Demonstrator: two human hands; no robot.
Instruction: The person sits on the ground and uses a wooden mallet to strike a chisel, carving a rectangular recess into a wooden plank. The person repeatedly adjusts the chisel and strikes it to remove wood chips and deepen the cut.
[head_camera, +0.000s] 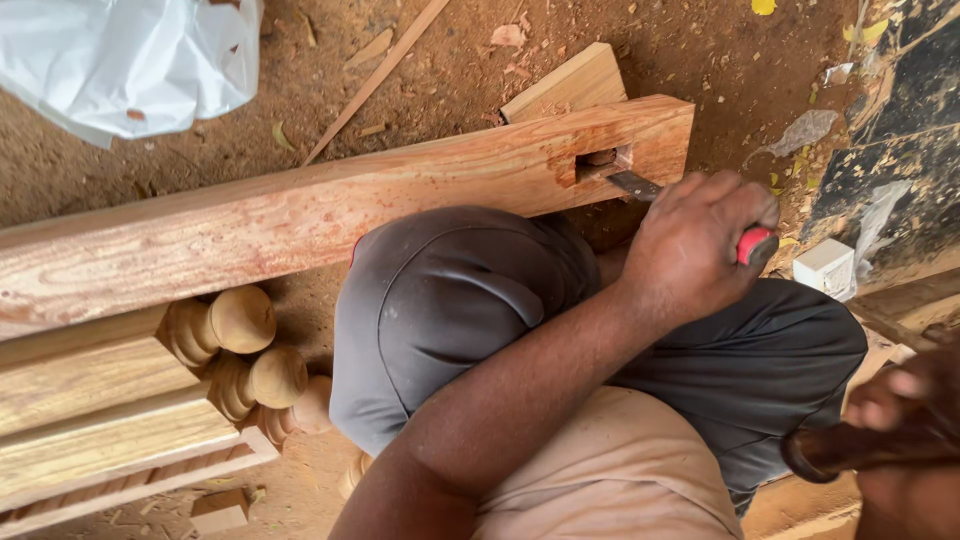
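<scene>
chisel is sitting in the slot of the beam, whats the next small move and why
Probably a strike on the chisel's red handle end. The left hand holds the chisel blade at the mortise in the beam, while the right hand, blurred, grips a dark handle off to the side.

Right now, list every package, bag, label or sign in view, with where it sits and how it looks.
White plastic bag: top left on the sawdust-covered ground, crumpled, glossy white.
Small white box: right side, on the ground by the dark tiled wall, beyond the left hand; cube-shaped, plain white.
No labels, signs or screens show.
</scene>
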